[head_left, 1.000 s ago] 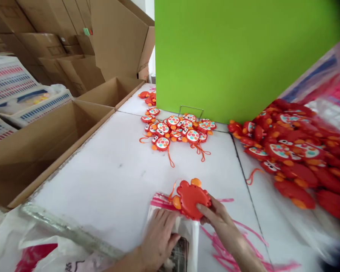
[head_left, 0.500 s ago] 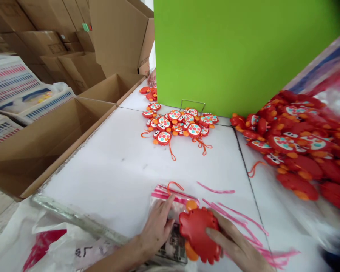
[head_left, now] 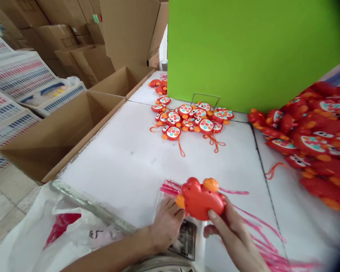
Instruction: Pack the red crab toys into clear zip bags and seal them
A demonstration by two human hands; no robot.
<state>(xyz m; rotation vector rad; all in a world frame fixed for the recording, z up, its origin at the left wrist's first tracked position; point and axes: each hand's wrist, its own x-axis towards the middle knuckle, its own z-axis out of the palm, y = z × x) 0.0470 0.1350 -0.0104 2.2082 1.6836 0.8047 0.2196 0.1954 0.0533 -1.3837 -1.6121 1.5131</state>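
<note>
Head view: the right hand [head_left: 232,227] pinches a red crab-shaped toy [head_left: 203,203] over the ziplock bag [head_left: 187,238] — a loose pinch could drop it. The left hand [head_left: 167,223] lies curled there — its grip, I cannot tell.

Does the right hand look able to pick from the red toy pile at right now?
Probably not without freeing itself: the right hand holds a red toy, though nothing upright seems to block its way to the pile.
</note>
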